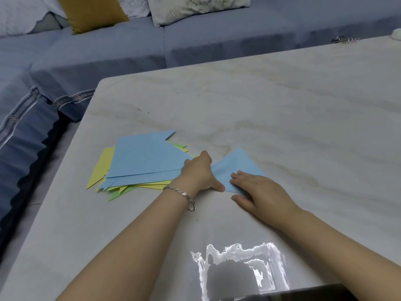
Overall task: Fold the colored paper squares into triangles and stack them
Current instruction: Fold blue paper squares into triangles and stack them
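a blue sofa (104, 57) runs along the far and left sides of the room, with a mustard cushion (91, 11) and a pale patterned cushion (191, 7) leaning on its back. in front of it stands a pale marbled worktop (282, 105).

near the worktop's left edge, about halfway down, lies a loose pile of folded papers (143, 164): blue sheets on top, yellow and green corners poking out underneath on the left, the near side and the far right.

just right of the pile is the left hand (199, 172), a bracelet (182, 193) on its wrist. its fingers are curled downward and the thumb stretches along the near edge of a blue paper triangle (236, 166); its grip looks loosely closed, pressing on the paper's left end, though whether it actually pinches the sheet i cannot tell.

the triangle lies flat, touching the right end of the pile, roughly midway across the worktop and towards the near edge. the right hand (260, 192) lies open and flat on its near right corner, fingers spread and pointing left, holding nothing, only pressing down.

at the far right corner sits a small metal object (345, 39), too blurred to make out.
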The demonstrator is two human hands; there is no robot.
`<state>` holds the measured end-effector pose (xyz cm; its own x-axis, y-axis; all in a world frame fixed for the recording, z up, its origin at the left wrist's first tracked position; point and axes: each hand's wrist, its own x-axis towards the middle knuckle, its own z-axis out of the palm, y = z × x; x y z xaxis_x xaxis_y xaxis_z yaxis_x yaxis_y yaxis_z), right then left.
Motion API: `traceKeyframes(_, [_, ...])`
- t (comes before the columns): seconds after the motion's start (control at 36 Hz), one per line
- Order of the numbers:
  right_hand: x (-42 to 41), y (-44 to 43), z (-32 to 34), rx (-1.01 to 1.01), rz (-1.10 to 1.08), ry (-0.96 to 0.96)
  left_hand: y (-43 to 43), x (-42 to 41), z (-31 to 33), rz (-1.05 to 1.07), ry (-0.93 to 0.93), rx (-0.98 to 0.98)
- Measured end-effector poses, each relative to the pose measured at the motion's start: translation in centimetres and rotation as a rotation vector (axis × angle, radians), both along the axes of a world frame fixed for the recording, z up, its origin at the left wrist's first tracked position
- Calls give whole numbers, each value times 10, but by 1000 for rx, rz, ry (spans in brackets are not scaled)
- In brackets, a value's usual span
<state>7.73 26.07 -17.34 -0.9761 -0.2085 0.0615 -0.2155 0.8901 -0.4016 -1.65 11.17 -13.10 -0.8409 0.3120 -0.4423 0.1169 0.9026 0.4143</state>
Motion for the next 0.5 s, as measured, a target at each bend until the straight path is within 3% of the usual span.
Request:
traceKeyframes(0.17, [10,13,-7,-38,-62,58,3,0,3,-47,115,-56])
traceKeyframes(0.5, [22,24,-18,-58,-90,124,2,12,3,-93,106,141])
